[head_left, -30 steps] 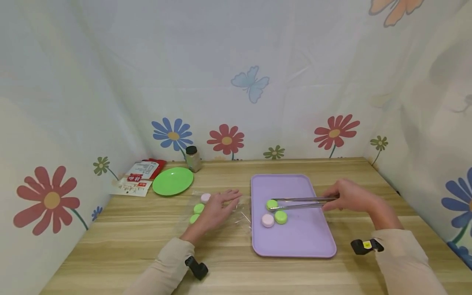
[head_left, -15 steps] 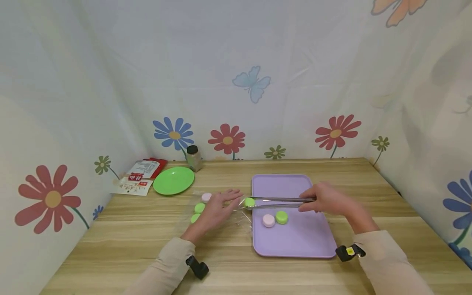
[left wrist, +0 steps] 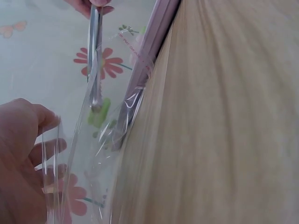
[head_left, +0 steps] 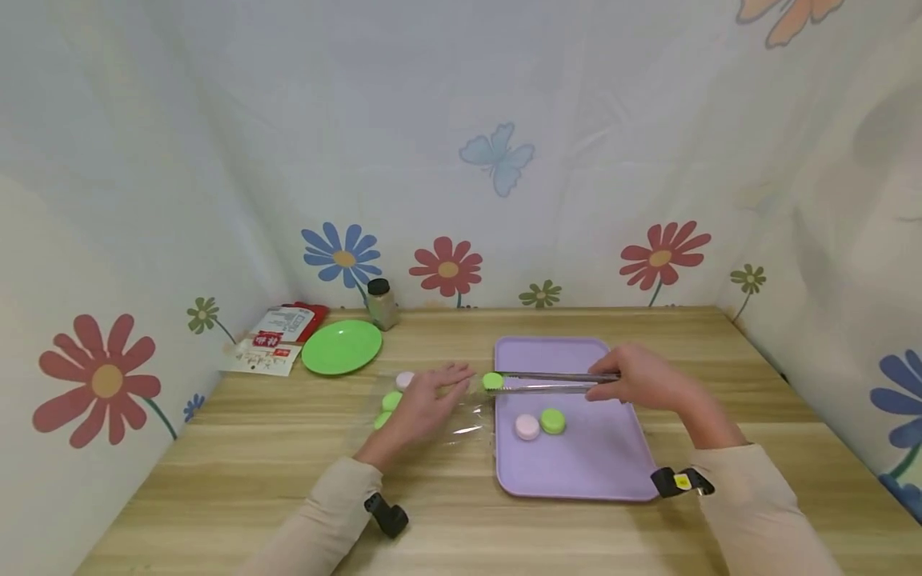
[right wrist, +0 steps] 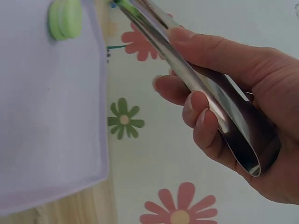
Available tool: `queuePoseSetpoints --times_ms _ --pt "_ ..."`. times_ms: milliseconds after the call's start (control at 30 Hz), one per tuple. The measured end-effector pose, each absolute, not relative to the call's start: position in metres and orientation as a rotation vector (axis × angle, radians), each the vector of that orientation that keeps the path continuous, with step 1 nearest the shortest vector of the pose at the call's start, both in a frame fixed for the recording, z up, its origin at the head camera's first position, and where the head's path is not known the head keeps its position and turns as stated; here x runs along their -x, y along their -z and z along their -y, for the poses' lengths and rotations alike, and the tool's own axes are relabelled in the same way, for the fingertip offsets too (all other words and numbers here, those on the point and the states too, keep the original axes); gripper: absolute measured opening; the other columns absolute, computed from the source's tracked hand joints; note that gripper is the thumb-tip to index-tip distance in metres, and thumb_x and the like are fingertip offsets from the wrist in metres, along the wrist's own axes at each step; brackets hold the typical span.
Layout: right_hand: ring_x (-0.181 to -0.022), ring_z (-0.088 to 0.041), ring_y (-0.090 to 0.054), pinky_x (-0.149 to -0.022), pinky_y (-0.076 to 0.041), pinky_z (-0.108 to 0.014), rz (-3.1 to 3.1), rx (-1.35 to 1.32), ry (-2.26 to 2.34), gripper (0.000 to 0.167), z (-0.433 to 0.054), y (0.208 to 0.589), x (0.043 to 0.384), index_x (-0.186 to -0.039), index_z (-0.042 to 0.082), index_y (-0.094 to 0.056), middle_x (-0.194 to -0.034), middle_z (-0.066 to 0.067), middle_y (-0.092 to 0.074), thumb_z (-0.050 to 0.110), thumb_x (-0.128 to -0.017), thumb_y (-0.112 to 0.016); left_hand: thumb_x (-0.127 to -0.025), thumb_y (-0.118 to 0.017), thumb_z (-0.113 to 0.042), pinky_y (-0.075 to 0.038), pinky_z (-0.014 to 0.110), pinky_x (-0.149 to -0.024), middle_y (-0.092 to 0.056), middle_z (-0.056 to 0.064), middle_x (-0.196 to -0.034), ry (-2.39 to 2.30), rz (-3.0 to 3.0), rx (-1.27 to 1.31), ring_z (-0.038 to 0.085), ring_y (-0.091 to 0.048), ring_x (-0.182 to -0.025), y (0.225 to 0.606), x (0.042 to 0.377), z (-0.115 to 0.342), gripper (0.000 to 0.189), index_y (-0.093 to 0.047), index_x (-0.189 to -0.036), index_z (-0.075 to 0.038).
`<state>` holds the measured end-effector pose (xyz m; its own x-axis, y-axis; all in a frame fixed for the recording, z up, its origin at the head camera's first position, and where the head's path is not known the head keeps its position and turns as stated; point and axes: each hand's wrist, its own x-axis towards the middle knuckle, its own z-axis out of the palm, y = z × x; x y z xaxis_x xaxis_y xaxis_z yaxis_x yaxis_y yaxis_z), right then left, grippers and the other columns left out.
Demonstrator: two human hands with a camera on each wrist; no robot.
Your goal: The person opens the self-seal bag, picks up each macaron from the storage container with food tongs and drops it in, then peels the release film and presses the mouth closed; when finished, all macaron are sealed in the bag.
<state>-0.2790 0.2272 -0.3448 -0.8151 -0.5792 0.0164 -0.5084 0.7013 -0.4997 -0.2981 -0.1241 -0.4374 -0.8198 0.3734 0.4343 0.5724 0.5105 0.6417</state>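
Observation:
My right hand (head_left: 637,376) grips metal tongs (head_left: 547,378), whose tips pinch a green macaron (head_left: 493,381) at the tray's left rim. In the right wrist view, thumb and fingers wrap around the tongs' handle (right wrist: 224,107). My left hand (head_left: 428,404) holds the edge of a clear plastic bag (head_left: 468,420), its film raised at the fingertips in the left wrist view. Inside the bag lie a pink macaron (head_left: 405,381) and green macarons (head_left: 392,401), partly hidden by that hand. On the purple tray (head_left: 576,472) sit a pink macaron (head_left: 527,427) and a green macaron (head_left: 553,421).
A green plate (head_left: 342,348) lies at the back left, beside red and white packets (head_left: 277,340). Behind the plate stands a jar with a black lid (head_left: 382,304). Flowered cloth hangs around the wooden table (head_left: 216,496) on three sides.
My right hand has carried the tongs and green macaron leftward from above the tray's middle to the bag's mouth, then slightly away from me. The left hand has stayed nearly still.

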Motion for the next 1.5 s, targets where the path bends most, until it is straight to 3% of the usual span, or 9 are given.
queuePoseSetpoints --times_ms 233,500,600,1000,1133,1333,1500 --pt "-0.057 -0.011 -0.055 -0.052 -0.05 -0.026 -2.688 0.926 0.725 0.015 -0.224 0.34 0.272 -0.097 0.016 -0.079 -0.07 0.004 -0.063 0.026 -0.086 -0.081 -0.102 -0.06 -0.016 -0.039 0.046 -0.111 -0.061 0.015 -0.134 1.161 2.491 0.816 0.036 -0.052 -0.131 0.437 0.3 0.126 0.029 -0.069 -0.126 -0.004" --pt "-0.058 -0.01 -0.057 -0.054 -0.054 -0.028 -2.661 1.002 0.786 0.02 -0.198 0.352 0.277 -0.102 0.009 -0.078 -0.075 0.0 -0.067 0.023 -0.087 -0.08 -0.102 -0.06 -0.02 -0.039 0.043 -0.111 -0.061 0.013 -0.135 1.275 2.454 0.709 0.032 -0.052 -0.132 0.432 0.299 0.129 0.029 -0.069 -0.126 -0.006" --pt "-0.058 -0.01 -0.057 -0.054 -0.053 -0.027 -2.682 0.984 0.805 0.018 -0.203 0.35 0.278 -0.1 0.01 -0.078 -0.074 0.002 -0.066 0.022 -0.087 -0.08 -0.102 -0.06 -0.018 -0.039 0.045 -0.11 -0.062 0.016 -0.134 1.284 2.422 0.732 0.035 -0.053 -0.131 0.433 0.299 0.129 0.03 -0.069 -0.125 -0.002" --pt "-0.056 -0.011 -0.056 -0.052 -0.051 -0.027 -2.729 0.955 0.768 0.021 -0.225 0.335 0.275 -0.101 0.011 -0.079 -0.071 0.004 -0.065 0.025 -0.085 -0.082 -0.101 -0.062 -0.016 -0.04 0.044 -0.11 -0.063 0.014 -0.133 1.24 2.425 0.721 0.031 -0.053 -0.13 0.434 0.301 0.13 0.027 -0.071 -0.125 -0.007" --pt "-0.057 -0.011 -0.058 -0.053 -0.052 -0.027 -2.712 0.987 0.754 0.023 -0.21 0.34 0.277 -0.104 0.011 -0.078 -0.075 0.005 -0.066 0.026 -0.087 -0.08 -0.101 -0.062 -0.017 -0.04 0.045 -0.11 -0.062 0.015 -0.134 1.242 2.426 0.743 0.03 -0.053 -0.131 0.434 0.301 0.131 0.028 -0.07 -0.125 -0.005" --pt "-0.056 -0.008 -0.058 -0.053 -0.051 -0.027 -2.754 1.028 0.715 0.015 -0.179 0.351 0.288 -0.097 0.015 -0.078 -0.074 0.009 -0.065 0.027 -0.088 -0.079 -0.102 -0.06 -0.02 -0.037 0.045 -0.112 -0.059 0.013 -0.138 1.223 2.499 0.754 0.033 -0.05 -0.134 0.435 0.3 0.132 0.03 -0.069 -0.128 -0.007" --pt "-0.062 -0.015 -0.064 -0.057 -0.052 -0.028 -2.756 0.979 0.736 0.014 -0.157 0.358 0.295 -0.095 0.014 -0.077 -0.073 0.007 -0.067 0.027 -0.091 -0.076 -0.102 -0.06 -0.022 -0.038 0.045 -0.111 -0.06 0.01 -0.138 1.193 2.501 0.758 0.029 -0.05 -0.134 0.436 0.3 0.131 0.031 -0.069 -0.129 -0.01"
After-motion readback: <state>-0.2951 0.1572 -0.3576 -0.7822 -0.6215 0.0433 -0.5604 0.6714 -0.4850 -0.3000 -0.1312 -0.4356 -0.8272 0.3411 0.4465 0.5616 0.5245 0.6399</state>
